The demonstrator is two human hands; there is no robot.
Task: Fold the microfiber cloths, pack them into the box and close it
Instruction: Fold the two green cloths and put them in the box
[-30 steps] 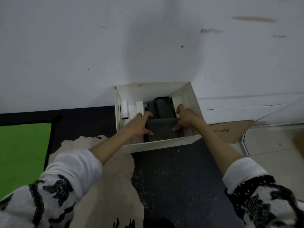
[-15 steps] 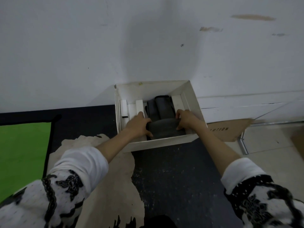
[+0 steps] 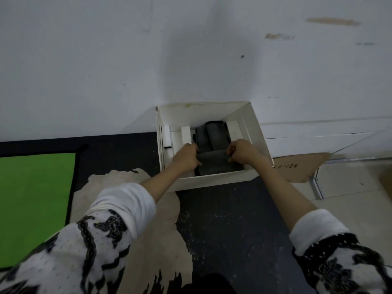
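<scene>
An open white box (image 3: pixel 214 181) stands against the wall on the dark floor. Inside it, a folded dark grey cloth (image 3: pixel 213 161) lies at the front of the middle slot. My left hand (image 3: pixel 185 157) grips its left end and my right hand (image 3: pixel 241 151) grips its right end, bunching its top edge into a roll. Behind it, two more rolled dark cloths (image 3: pixel 209 135) stand at the back of the box. White cardboard dividers (image 3: pixel 186 134) separate the slots to the left.
A green mat (image 3: pixel 35 204) lies at the left. A torn beige paper sheet (image 3: pixel 148 225) covers the floor under my left arm. A brown cardboard piece (image 3: pixel 297 166) printed with letters lies right of the box, beside pale tiles (image 3: pixel 350 187).
My hands shifted from pressing the cloth flat to gripping its ends, and its top edge has bunched up into a roll. The view has moved slightly closer.
</scene>
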